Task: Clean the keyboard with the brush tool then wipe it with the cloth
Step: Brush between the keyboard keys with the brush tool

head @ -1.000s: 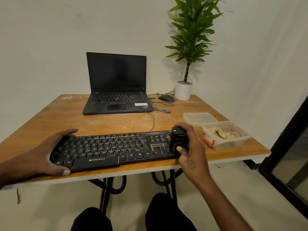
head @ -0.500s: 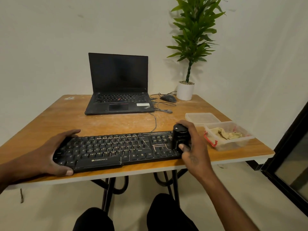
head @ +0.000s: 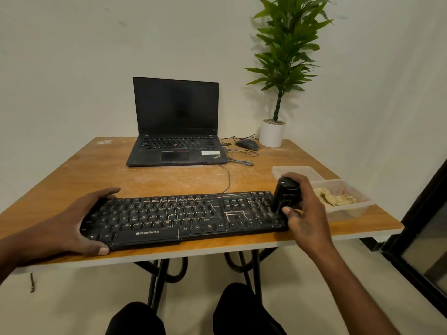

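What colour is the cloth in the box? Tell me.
Pale yellow-beige cloth, head view.

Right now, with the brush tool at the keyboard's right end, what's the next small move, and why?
Probably sweep the brush tool leftward along the key rows. The right hand holds it over the number pad at the right end of the keyboard, pale dust shows on the upper keys further left, and the left hand steadies the other end. The cloth lies in its container.

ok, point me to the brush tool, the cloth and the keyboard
brush tool (head: 286, 195): head view, black body in the right hand's grip.
cloth (head: 335, 199): head view, crumpled middle, inside clear container.
keyboard (head: 169, 213): head view, middle key rows.
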The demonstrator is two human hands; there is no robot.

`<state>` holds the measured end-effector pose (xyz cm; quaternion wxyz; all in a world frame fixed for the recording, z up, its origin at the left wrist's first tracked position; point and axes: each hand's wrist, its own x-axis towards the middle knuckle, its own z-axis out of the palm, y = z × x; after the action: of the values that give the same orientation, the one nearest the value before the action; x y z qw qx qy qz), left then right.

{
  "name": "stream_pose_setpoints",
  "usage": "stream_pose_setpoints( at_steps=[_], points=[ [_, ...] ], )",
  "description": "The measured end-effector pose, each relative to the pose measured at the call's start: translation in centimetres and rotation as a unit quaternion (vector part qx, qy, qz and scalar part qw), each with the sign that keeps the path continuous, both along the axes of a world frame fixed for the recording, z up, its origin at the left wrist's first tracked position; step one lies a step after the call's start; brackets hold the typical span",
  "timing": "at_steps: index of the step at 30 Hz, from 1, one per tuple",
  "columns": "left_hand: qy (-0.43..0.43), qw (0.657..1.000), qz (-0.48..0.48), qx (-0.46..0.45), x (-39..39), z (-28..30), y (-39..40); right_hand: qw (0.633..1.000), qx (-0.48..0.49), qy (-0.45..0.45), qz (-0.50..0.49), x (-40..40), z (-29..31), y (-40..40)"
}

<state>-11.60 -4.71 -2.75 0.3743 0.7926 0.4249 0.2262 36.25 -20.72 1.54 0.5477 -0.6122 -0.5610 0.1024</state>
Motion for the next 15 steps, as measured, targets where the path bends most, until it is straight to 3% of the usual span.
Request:
stream_pose_setpoints(
  at_steps=[3,10,15],
  points=[
    [-0.001,1.000,0.001,-0.001,0.0,0.1,-0.1,0.999,0.008,0.001,-0.038,-0.3,-0.3,0.1],
    [0.003,1.000,-0.005,0.008,0.1,0.1,0.0,0.997,-0.019,-0.004,0.072,-2.0,-0.6,0.4],
    [0.006,1.000,-0.003,0.005,0.2,0.3,-0.6,1.000,0.008,0.003,-0.015,-0.4,-0.2,0.0]
  ],
)
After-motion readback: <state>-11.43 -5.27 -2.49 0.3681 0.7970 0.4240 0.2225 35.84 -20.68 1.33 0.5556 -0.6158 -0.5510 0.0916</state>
